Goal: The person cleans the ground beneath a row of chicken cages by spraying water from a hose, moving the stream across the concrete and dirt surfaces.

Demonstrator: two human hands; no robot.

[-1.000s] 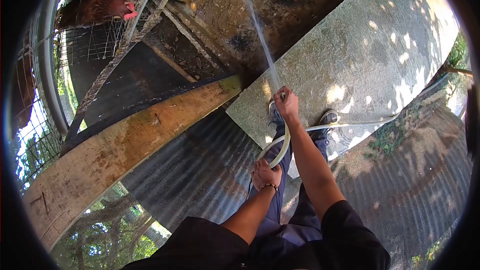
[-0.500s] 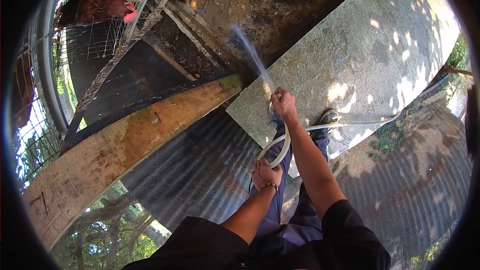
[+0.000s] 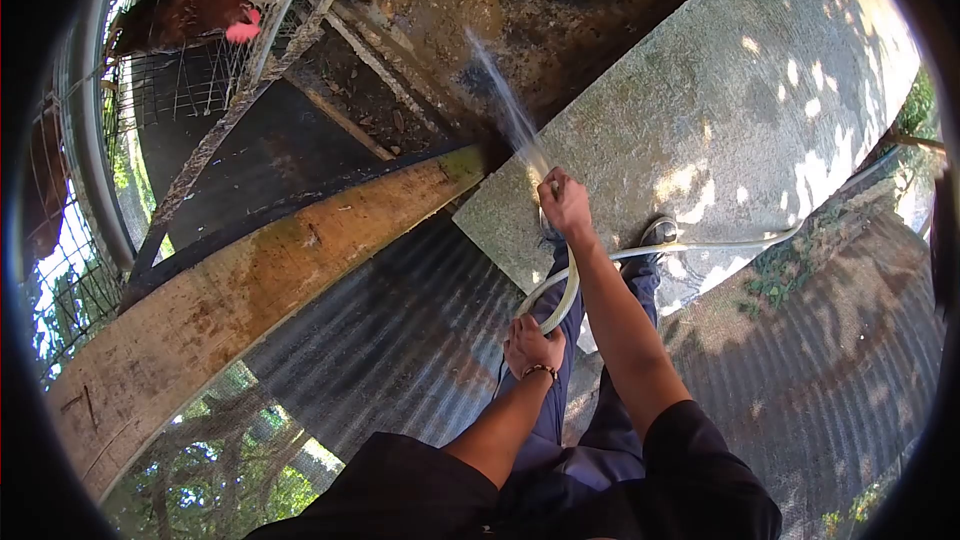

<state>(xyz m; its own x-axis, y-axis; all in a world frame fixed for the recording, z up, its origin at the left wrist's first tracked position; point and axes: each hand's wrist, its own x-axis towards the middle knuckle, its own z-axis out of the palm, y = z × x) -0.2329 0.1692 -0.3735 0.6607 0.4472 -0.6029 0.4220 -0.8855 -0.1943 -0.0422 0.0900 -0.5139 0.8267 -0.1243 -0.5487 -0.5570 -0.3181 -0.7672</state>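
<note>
A pale garden hose (image 3: pixel 690 247) trails in from the right, across my legs, and loops up between my hands. My right hand (image 3: pixel 564 202) is closed around its outlet end, and a white water jet (image 3: pixel 500 90) sprays from there up and to the left. Lower down, my left hand (image 3: pixel 533 347), with a bracelet at the wrist, is wrapped round the hose's loop. The jet lands on the wet, dirt-caked floor (image 3: pixel 440 0) beyond the slab. The nozzle tip itself is hidden by my fingers.
I stand at a concrete slab (image 3: pixel 700 110). A wooden plank (image 3: pixel 250 270) slants across the left. Behind wire mesh (image 3: pixel 200 80) at upper left is a brown hen (image 3: pixel 190 15) with a red comb. Corrugated sheets (image 3: pixel 380 310) lie on both sides.
My right hand has shifted slightly left and up, and the water jet has spread wider. The hen's head has moved a little left. My left hand stays in place.
</note>
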